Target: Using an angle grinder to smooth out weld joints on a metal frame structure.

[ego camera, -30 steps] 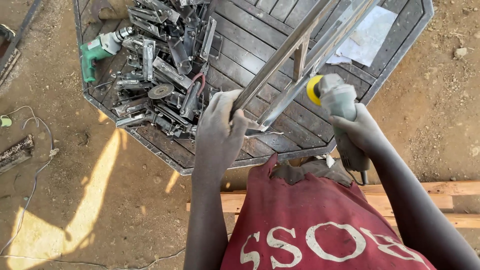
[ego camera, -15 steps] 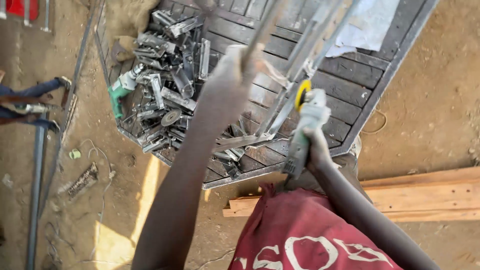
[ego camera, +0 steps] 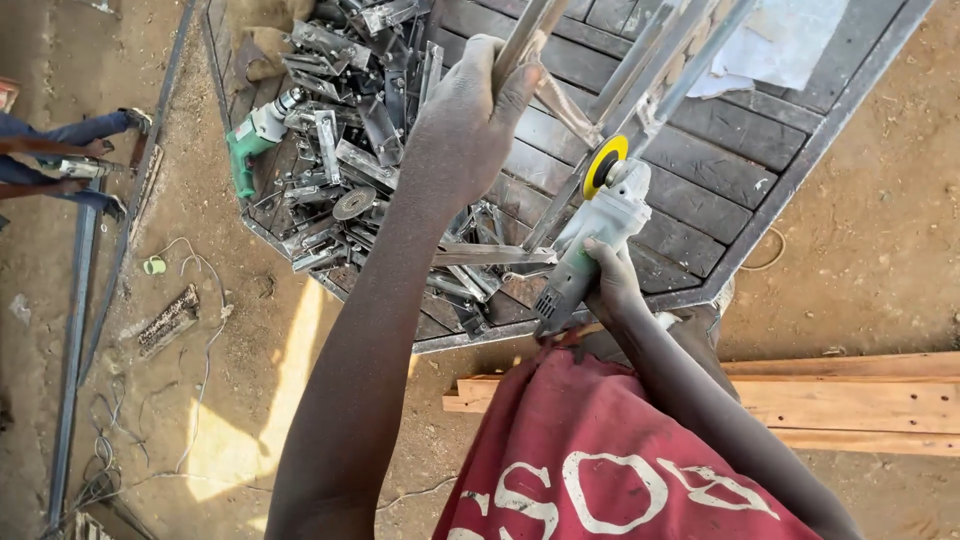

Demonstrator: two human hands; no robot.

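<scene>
Since half a second earlier, the left hand (ego camera: 470, 120) had shifted rightward along the metal bar (ego camera: 528, 35). Below, the dark slatted metal tray (ego camera: 790, 160) held a heap of steel offcuts (ego camera: 350, 150), a green power drill (ego camera: 255, 135) and white paper (ego camera: 780, 40). That raised left hand was closed around the bar. The right hand (ego camera: 610, 285) was wrapped around a white angle grinder (ego camera: 590, 240), its yellow disc (ego camera: 603, 165) touching the frame's rods.

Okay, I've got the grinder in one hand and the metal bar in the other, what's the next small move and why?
Probably ease the yellow disc of the angle grinder onto the metal frame. The right hand holds the grinder with the disc close beside the tubes, and the left hand already steadies a bar.
</scene>
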